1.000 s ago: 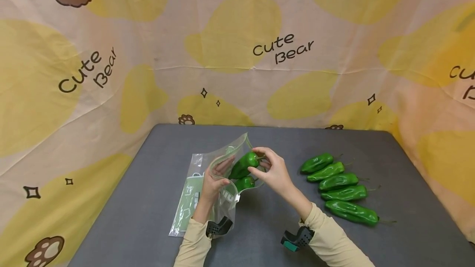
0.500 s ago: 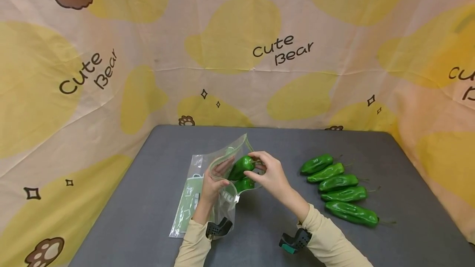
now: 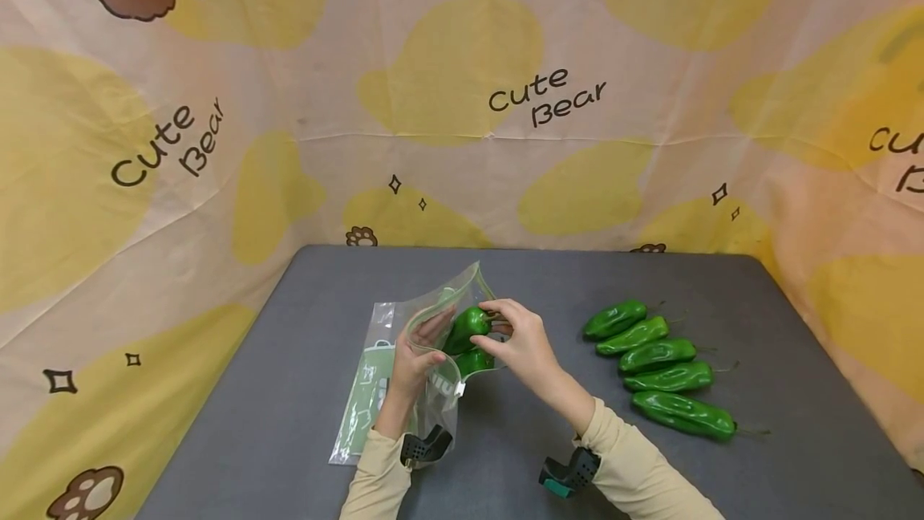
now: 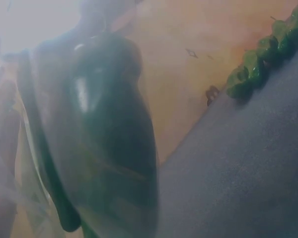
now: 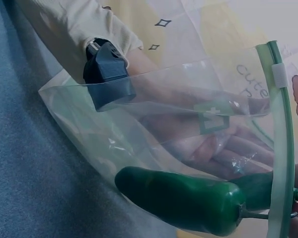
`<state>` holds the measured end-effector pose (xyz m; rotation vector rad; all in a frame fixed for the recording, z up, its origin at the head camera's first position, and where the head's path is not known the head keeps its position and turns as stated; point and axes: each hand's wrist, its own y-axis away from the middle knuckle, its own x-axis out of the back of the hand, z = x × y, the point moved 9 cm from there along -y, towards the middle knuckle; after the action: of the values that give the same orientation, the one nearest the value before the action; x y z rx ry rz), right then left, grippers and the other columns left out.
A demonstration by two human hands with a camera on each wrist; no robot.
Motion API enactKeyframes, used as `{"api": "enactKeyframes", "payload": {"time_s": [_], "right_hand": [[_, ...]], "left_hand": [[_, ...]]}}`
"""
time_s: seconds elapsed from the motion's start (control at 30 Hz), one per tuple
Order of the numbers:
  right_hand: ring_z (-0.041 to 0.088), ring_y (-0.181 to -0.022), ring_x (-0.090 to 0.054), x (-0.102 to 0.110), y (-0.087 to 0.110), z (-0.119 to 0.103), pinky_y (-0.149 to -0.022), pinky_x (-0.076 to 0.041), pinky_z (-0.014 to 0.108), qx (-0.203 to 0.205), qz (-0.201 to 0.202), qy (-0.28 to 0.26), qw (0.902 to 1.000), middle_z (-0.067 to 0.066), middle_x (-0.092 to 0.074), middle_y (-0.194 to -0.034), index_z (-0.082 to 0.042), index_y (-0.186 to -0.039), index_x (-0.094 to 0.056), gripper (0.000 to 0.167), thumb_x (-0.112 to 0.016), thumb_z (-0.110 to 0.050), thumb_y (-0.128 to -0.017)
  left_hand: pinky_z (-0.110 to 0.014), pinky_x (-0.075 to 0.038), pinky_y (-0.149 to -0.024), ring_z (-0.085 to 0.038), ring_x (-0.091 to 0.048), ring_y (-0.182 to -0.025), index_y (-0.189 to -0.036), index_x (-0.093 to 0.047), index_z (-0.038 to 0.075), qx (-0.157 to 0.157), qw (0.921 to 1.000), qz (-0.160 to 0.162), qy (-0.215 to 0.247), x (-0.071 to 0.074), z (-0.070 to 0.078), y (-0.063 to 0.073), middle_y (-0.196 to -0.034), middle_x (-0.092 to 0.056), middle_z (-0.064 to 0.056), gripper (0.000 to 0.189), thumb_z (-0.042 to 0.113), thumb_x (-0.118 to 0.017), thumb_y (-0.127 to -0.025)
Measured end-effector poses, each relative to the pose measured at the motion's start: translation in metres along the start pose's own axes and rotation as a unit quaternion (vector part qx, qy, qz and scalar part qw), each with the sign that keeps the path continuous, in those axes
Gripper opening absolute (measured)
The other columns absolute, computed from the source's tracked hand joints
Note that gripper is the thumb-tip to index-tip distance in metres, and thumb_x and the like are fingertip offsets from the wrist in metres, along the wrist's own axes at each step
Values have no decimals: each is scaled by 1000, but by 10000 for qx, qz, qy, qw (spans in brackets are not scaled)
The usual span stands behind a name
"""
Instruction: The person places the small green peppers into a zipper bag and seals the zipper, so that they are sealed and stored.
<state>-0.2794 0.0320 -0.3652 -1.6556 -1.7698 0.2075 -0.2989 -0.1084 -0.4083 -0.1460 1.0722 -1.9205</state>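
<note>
My left hand (image 3: 413,363) holds a clear zip bag (image 3: 456,283) by its side, thumb near the rim, keeping the mouth apart. With thumb and fingers, my right hand (image 3: 530,347) pinches a green pepper (image 3: 465,331) at its stem end, its body inside the bag mouth. Another green pepper (image 3: 474,360) lies below it in the bag. In the right wrist view, one pepper (image 5: 184,198) shows through the plastic, beside the green zip strip (image 5: 282,134) and white slider (image 5: 279,75). Blurred and large, a pepper (image 4: 109,129) fills much of the left wrist view.
Several green peppers (image 3: 671,376) lie in a row on the right of the grey table (image 3: 238,424), stems pointing right. A flat clear bag with green print (image 3: 368,400) lies under my left forearm. A printed cloth (image 3: 462,87) hangs behind the table.
My right hand has moved a little left and down, bringing the pinched pepper slightly deeper into the bag. My left hand and the row of peppers keep their places.
</note>
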Motion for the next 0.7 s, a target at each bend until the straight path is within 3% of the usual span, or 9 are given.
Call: {"api": "enactKeyframes", "payload": {"time_s": [0.17,0.47,0.7], "right_hand": [[19,-85,-61,-2,0,2,-69,-52,26,-133,-27,129,9998,11,-58,-99,5,-104,-60,39,-75,4,-67],[20,-87,-62,2,-1,-1,-73,-50,28,16,182,460,9988,13,-60,-100,5,-104,-62,39,-75,1,-68],[16,-86,-61,-2,-2,-1,-73,-49,21,85,21,525,9986,9,-61,-98,2,-103,-63,38,-76,0,-67]], "left_hand": [[-33,-30,-99,-26,-46,-115,-124,-47,3,-27,10000,-24,14,0,0,0,-121,-53,-13,58,18,-71,-75],[-35,-30,-99,-28,-46,-115,-124,-46,1,-76,10000,15,4,-1,2,0,-121,-53,-14,59,20,-71,-75],[-36,-30,-99,-29,-45,-115,-124,-46,-1,-98,9999,-14,-18,-2,3,0,-121,-52,-15,59,19,-71,-75]]}}
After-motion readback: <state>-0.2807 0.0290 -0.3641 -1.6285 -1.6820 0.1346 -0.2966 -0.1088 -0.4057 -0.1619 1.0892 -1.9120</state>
